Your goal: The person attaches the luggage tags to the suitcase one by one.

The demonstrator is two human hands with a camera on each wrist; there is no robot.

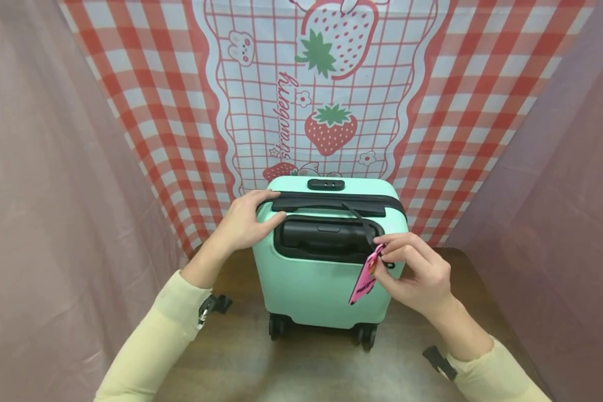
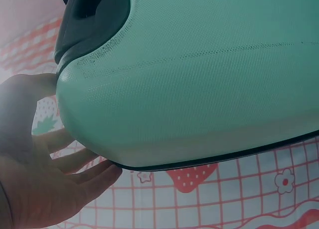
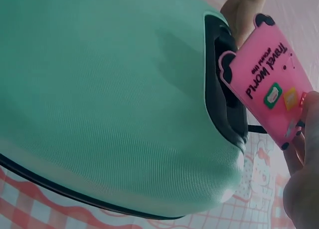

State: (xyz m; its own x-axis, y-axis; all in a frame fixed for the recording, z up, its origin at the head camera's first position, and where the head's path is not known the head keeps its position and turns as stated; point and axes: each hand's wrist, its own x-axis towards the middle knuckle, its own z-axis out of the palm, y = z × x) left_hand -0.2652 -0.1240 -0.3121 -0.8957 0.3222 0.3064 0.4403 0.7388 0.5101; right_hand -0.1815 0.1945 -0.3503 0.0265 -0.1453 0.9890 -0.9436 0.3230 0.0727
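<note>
A mint-green suitcase [image 1: 321, 293] stands upright on its wheels, top side facing me. My left hand [image 1: 243, 220] rests on its upper left corner, fingers spread and nearly straight, thumb toward the front; the left wrist view shows the fingertips along the suitcase's edge. With thumb and fingers, my right hand [image 1: 419, 273] pinches a pink luggage tag [image 3: 271, 79] near its end, at the upper right of the suitcase. The tag is printed with "Travel World" and hangs down at a slant. A black strap [image 1: 359, 216] runs from the top carry handle [image 1: 306, 205] to the tag.
A black recess with the telescopic handle [image 1: 324, 234] lies below the carry handle, and a combination lock [image 1: 325, 184] sits behind it. Strawberry-print checked cloth [image 1: 326, 128] hangs at the back, with pinkish curtains [image 1: 55, 195] on both sides. Underneath is a brown wooden surface [image 1: 301, 368].
</note>
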